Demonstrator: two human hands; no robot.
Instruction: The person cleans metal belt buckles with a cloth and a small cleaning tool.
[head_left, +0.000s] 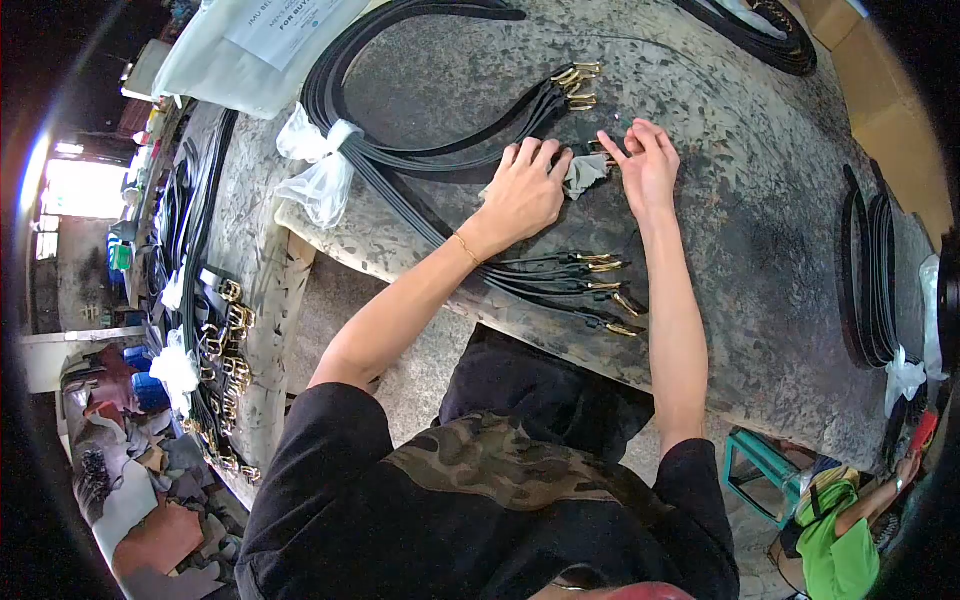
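My left hand [525, 195] is closed over a black belt in the middle of the worktable, its fingers bent down on the strap. A crumpled grey-green cloth [585, 175] shows beside its fingertips, partly covered by the hand. To the right, my right hand [652, 172] is raised with its fingers apart and holds nothing visible. Its fingertips are close to the cloth and a small metal belt end. Around my left hand runs a bundle of black belts [410, 160], gathered by a white plastic tie [325, 150]. Gold buckles [578, 82] lie above my hands, and more gold buckles [605, 285] lie below.
A clear plastic bag with a label [275, 40] lies at the upper left. Coiled black belts [870, 270] rest at the right, near a cardboard box [890, 100]. Buckled belts [225, 350] hang at the left. A person in green [840, 540] is at the lower right by a green stool [760, 475].
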